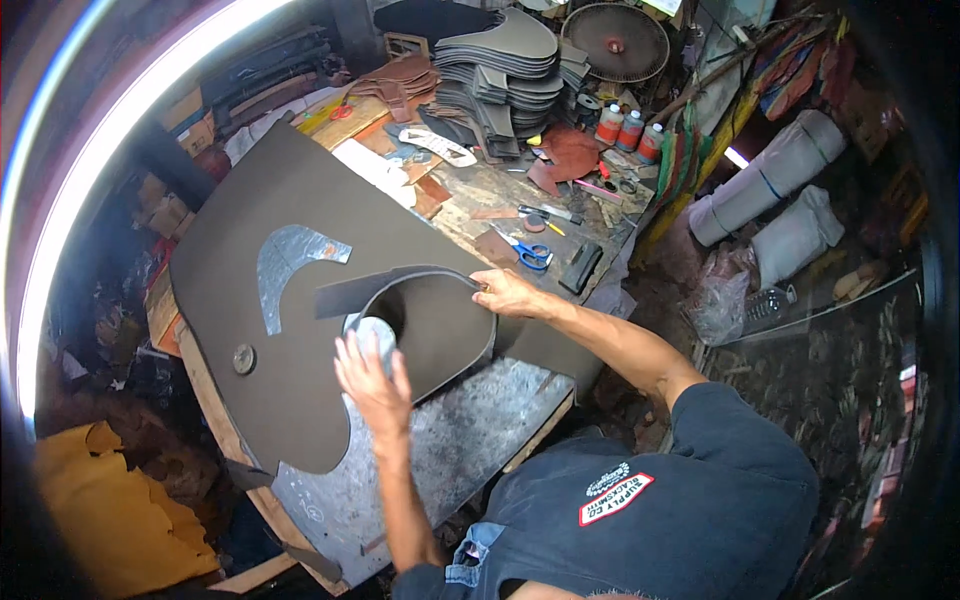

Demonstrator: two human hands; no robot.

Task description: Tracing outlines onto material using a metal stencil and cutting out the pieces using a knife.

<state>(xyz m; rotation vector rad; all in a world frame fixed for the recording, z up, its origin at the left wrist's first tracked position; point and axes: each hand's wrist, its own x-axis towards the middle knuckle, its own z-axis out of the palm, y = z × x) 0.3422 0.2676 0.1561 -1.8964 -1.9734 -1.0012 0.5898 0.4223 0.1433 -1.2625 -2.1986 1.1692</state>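
A large dark olive-brown leather sheet [330, 420] lies over the bench, its right part folded up into a curled flap. My right hand [505, 293] pinches the top edge of that flap, arm stretched out to the right. My left hand [375, 390] has its fingers stretched out, at a pale grey round object [374, 340] beside the curl; the fingers partly cover it. On the sheet lie a curved grey template [290, 268] and a small round metal piece [244, 359]. A dark strip [345, 298] shows beside the curl.
Bare grey metal sheeting [430, 455] covers the near bench. Blue-handled scissors [533, 256] and a black block [581, 268] lie to the right. Beyond are stacked cut leather pieces [500, 60], bottles [630, 130] and a fan [615, 45]. Wrapped rolls [770, 180] stand right; yellow leather [115, 515] lies lower left.
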